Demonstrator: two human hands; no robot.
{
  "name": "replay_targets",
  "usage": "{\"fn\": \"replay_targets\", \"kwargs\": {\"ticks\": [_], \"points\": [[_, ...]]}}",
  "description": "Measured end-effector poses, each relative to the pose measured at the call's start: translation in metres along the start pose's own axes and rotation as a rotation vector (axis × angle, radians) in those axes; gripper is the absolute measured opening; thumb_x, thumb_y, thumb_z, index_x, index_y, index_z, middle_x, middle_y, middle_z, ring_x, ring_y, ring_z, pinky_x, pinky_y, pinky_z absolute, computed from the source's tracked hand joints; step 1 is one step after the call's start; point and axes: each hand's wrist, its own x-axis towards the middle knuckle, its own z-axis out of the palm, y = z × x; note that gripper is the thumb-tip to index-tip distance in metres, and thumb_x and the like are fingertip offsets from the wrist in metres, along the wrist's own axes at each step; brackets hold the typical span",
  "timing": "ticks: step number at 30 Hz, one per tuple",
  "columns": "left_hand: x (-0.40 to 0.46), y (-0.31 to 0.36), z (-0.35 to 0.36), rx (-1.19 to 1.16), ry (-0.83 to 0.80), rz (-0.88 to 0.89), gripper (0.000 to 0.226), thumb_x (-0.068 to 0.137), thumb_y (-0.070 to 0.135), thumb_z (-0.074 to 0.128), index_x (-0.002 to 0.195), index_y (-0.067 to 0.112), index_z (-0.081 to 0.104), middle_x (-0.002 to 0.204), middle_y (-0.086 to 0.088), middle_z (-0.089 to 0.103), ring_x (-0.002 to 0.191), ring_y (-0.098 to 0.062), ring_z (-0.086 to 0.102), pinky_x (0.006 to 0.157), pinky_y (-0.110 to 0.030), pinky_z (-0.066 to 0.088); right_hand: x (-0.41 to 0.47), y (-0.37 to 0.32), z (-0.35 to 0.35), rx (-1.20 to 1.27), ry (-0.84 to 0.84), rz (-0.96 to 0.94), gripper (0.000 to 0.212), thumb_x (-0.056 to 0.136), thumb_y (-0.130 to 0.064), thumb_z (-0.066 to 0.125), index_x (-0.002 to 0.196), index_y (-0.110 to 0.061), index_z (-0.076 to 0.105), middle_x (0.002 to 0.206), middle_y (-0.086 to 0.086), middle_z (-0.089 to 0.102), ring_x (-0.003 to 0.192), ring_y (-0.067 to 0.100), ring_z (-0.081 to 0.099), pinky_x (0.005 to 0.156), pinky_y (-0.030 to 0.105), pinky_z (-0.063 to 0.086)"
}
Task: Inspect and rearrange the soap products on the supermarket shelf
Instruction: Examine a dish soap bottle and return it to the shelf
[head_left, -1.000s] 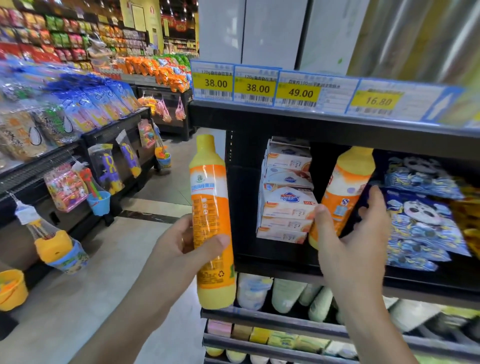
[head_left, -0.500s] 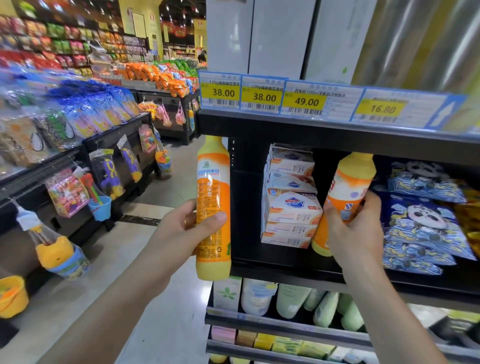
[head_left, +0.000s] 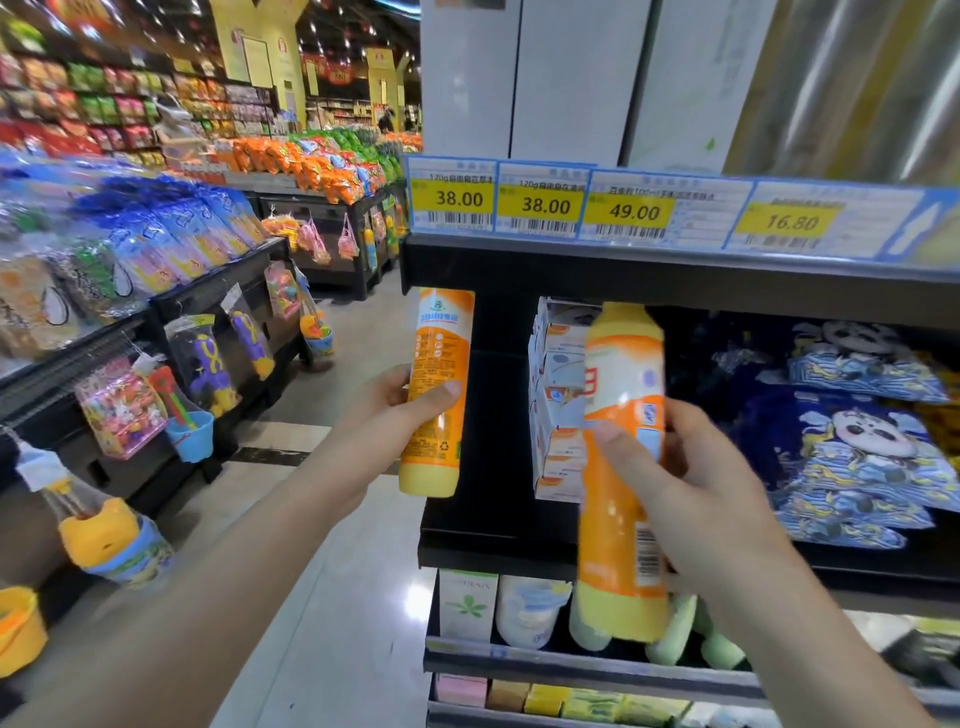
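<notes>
While both forearms reach forward, the left hand (head_left: 387, 410) grips an upright orange bottle (head_left: 438, 389), thumb across its label; the right hand (head_left: 696, 488) clasps a blurred second bottle (head_left: 621, 467) before the shelf (head_left: 498, 551). Above the fingers, price tags (head_left: 545, 205) read 38.00, 38.00, 49.00, 16.80.

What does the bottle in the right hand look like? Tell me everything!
The right-hand bottle is a tall orange and yellow bottle, plastic by the look, with a white-and-orange label and a barcode low on its side. It stands nearly upright, lifted off the shelf, blurred. The right hand grips its middle, in front of the white boxes.
</notes>
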Motion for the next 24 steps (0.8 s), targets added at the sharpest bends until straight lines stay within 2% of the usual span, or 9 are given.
{"fn": "replay_targets", "kwargs": {"ticks": [3,6,10,13,16,19,21,22,24], "points": [[0.02,0.0,0.0,0.018,-0.018,0.003,0.021,0.091,0.045,0.071,0.109,0.042,0.06,0.109,0.011,0.072,0.094,-0.008,0.072,0.074,-0.03,0.056,0.006,-0.008,0.033,0.05,-0.11,0.008,0.034,0.086,-0.056,0.068,0.117,-0.045,0.057,0.101,-0.013,0.074,0.089,0.008,0.074,0.083,0.044,0.062],[0.044,0.0,-0.002,0.032,-0.004,-0.001,0.029,0.089,0.044,0.073,0.115,0.037,0.061,0.111,0.006,0.072,0.099,-0.014,0.071,0.085,-0.036,0.057,0.02,-0.018,0.066,0.033,-0.112,-0.033,0.029,0.089,-0.055,0.068,0.112,-0.044,0.053,0.104,-0.015,0.068,0.095,0.006,0.069,0.084,0.038,0.061],[0.074,-0.001,-0.005,0.019,-0.033,0.014,0.03,0.098,0.027,0.068,0.127,0.026,0.06,0.114,0.001,0.072,0.093,-0.009,0.071,0.07,-0.024,0.057,0.043,-0.023,0.102,-0.015,-0.056,-0.086,0.04,0.09,-0.055,0.068,0.121,-0.036,0.051,0.11,-0.012,0.066,0.101,0.01,0.066,0.089,0.043,0.059],[0.094,-0.003,-0.003,0.031,-0.034,0.05,0.035,0.098,0.016,0.066,0.131,0.019,0.055,0.111,0.0,0.07,0.087,-0.007,0.07,0.064,-0.021,0.056,0.055,-0.022,0.119,-0.097,-0.026,-0.109,0.049,0.093,-0.053,0.066,0.131,-0.032,0.044,0.119,-0.012,0.061,0.104,0.009,0.06,0.092,0.036,0.055],[0.109,-0.004,0.001,0.063,-0.05,0.087,0.04,0.097,0.008,0.065,0.134,0.015,0.05,0.105,0.006,0.065,0.09,-0.004,0.065,0.067,-0.019,0.054,0.066,-0.02,0.13,-0.195,0.048,-0.149,0.051,0.095,-0.047,0.065,0.136,-0.029,0.039,0.121,-0.01,0.056,0.099,0.008,0.049,0.083,0.027,0.041],[0.123,-0.007,0.005,0.075,-0.073,0.088,0.035,0.098,0.002,0.061,0.126,0.019,0.047,0.102,0.005,0.064,0.086,-0.004,0.062,0.061,-0.013,0.054,0.074,-0.019,0.136,-0.247,0.1,-0.141,0.052,0.097,-0.041,0.064,0.138,-0.027,0.034,0.129,-0.007,0.054,0.097,0.006,0.041,0.076,0.02,0.033],[0.133,-0.009,0.007,0.081,-0.087,0.091,0.04,0.097,0.001,0.062,0.128,0.022,0.047,0.115,-0.005,0.066,0.094,-0.009,0.063,0.068,-0.019,0.056,0.078,-0.018,0.14,-0.292,0.126,-0.136,0.053,0.099,-0.04,0.061,0.141,-0.026,0.031,0.13,-0.007,0.05,0.097,0.004,0.037,0.06,0.014,0.03],[0.138,-0.01,0.008,0.082,-0.096,0.097,0.042,0.097,0.003,0.063,0.131,0.022,0.047,0.123,-0.008,0.064,0.099,-0.012,0.063,0.07,-0.021,0.055,0.08,-0.018,0.142,-0.311,0.145,-0.133,0.054,0.1,-0.041,0.059,0.142,-0.026,0.029,0.127,-0.008,0.048,0.097,0.003,0.037,0.057,0.015,0.034],[0.148,-0.012,0.008,0.079,-0.103,0.111,0.046,0.096,0.004,0.066,0.136,0.018,0.047,0.127,-0.009,0.062,0.102,-0.015,0.064,0.065,-0.018,0.055,0.088,-0.016,0.149,-0.298,0.177,-0.122,0.057,0.101,-0.04,0.058,0.146,-0.027,0.025,0.128,-0.007,0.047,0.101,0.005,0.047,0.058,0.01,0.035]]}}
